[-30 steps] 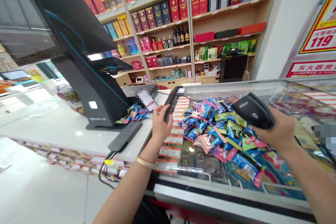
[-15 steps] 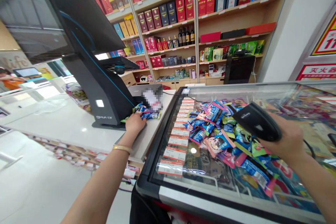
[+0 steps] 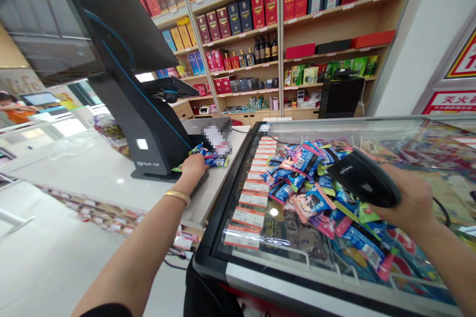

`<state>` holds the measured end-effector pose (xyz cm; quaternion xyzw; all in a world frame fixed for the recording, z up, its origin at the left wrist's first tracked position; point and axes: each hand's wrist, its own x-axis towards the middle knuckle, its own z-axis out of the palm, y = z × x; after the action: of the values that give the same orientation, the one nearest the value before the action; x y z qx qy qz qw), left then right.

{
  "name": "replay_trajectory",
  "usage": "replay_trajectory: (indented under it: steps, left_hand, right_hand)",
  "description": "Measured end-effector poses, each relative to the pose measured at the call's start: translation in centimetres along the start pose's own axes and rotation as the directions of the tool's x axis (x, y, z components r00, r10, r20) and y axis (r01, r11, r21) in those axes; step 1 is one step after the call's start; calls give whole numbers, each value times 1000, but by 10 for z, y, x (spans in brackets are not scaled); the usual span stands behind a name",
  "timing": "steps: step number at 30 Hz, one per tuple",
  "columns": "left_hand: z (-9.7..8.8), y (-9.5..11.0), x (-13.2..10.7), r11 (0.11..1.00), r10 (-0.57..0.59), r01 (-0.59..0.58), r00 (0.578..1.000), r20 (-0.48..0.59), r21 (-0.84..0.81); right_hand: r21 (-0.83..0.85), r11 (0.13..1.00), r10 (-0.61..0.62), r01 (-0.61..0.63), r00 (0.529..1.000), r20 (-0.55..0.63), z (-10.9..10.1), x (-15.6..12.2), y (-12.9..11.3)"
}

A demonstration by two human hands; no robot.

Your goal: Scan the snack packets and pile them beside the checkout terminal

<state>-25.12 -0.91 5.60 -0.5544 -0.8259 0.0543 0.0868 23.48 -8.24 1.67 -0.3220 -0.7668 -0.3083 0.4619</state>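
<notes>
In my right hand (image 3: 412,198) is a black handheld barcode scanner (image 3: 364,178), its head pointing left over the freezer's glass lid. Beneath it lies a loose heap of small blue, pink and green snack packets (image 3: 307,158). My left hand (image 3: 194,166), with a gold bangle at the wrist, reaches to a smaller pile of the same packets (image 3: 217,160) on the white counter. Its fingers curl down into that pile; the fingertips are hidden behind the hand. Just left of it rises the dark stand of the checkout terminal (image 3: 145,124).
The glass-topped freezer (image 3: 267,277) carries a column of orange-and-white price labels (image 3: 249,218). The white counter (image 3: 92,168) runs left under the terminal's screens (image 3: 40,25). Behind stand shelves of boxed bottles (image 3: 238,17). A person in orange (image 3: 15,111) is at the far left.
My left hand's fingers, which showed spread over the packets, are now curled in and mostly out of sight. The right hand keeps the scanner in nearly the same place. The view has shifted slightly.
</notes>
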Motion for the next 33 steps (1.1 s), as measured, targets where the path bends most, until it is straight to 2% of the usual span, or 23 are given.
replay_trajectory:
  steps: [11,17,19,21,22,23,24,25,27,28,30,33]
  left_hand:
    - [-2,10,14,1000,20,-20,1000,-14,7]
    - [-22,4,1,1000,17,-17,999,-49,-11]
    - [-29,2,-7,997,15,-22,995,-97,-76]
    - [-33,6,-16,955,1,-48,987,-160,-293]
    - [-32,10,-21,879,-16,-69,985,-174,-471]
    - [-31,18,-27,744,-29,-86,987,-161,-662]
    - [-29,27,-33,549,-29,-87,992,-123,-831]
    - [-27,39,-39,313,-7,-62,998,-68,-948]
    - [-23,66,-54,-102,82,41,996,32,-994]
    - [-23,81,-61,-257,141,116,987,81,-959]
    - [-23,109,-76,-463,273,284,947,169,-840]
    - [-23,140,-94,-603,458,480,862,217,-636]
  right_hand:
    - [31,999,23,-24,1000,8,-4,9,-7]
    - [59,998,-3,3,1000,4,-5,13,-9]
    - [52,999,5,-5,1000,11,-5,13,-9]
    - [51,999,11,-11,1000,11,-5,12,-10]
    - [58,998,16,-16,1000,7,-5,11,-10]
    - [67,997,26,-26,1000,3,-4,11,-10]
    - [76,996,39,-38,999,0,-4,10,-11]
    - [88,995,51,-50,999,-4,-4,10,-12]
    - [108,992,66,-65,998,-1,-4,10,-13]
    - [117,991,65,-65,998,2,-4,10,-14]
    - [137,989,58,-58,998,6,-4,12,-15]
    - [147,987,67,-69,998,17,-5,13,-16]
